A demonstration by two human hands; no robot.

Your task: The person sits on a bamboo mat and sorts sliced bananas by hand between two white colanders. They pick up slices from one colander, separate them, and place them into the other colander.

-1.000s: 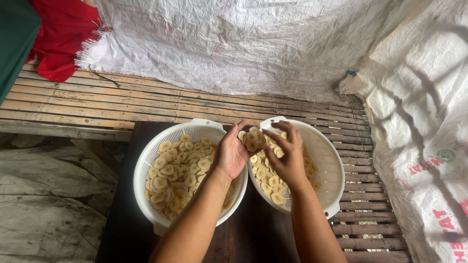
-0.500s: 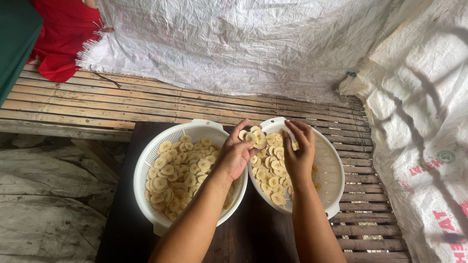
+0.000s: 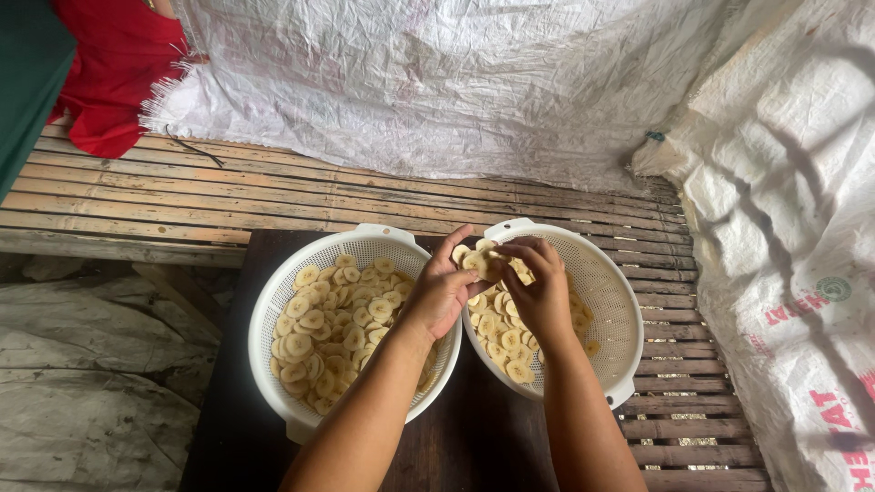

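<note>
Two white plastic colander bowls stand side by side on a dark wooden table [image 3: 474,437]. The left bowl [image 3: 273,314] is full of pale yellow banana slices [image 3: 333,323]. The right bowl [image 3: 611,301] holds a smaller heap of banana slices [image 3: 506,351]. My left hand [image 3: 442,292] reaches over the rims where the bowls meet and holds a clump of slices [image 3: 478,262] above the right bowl. My right hand [image 3: 540,290] is over the right bowl, its fingertips pinching at the same clump.
Behind the table runs a slatted bamboo platform [image 3: 182,196]. White woven sacking [image 3: 456,82] hangs at the back, and a printed white sack [image 3: 793,246] lies at the right. Red cloth [image 3: 114,68] hangs top left. Grey sheeting [image 3: 82,383] lies at the lower left.
Both hands have stayed over the right bowl; the right hand's fingers have shifted from spread over the slices to pinching the clump that the left hand holds.
</note>
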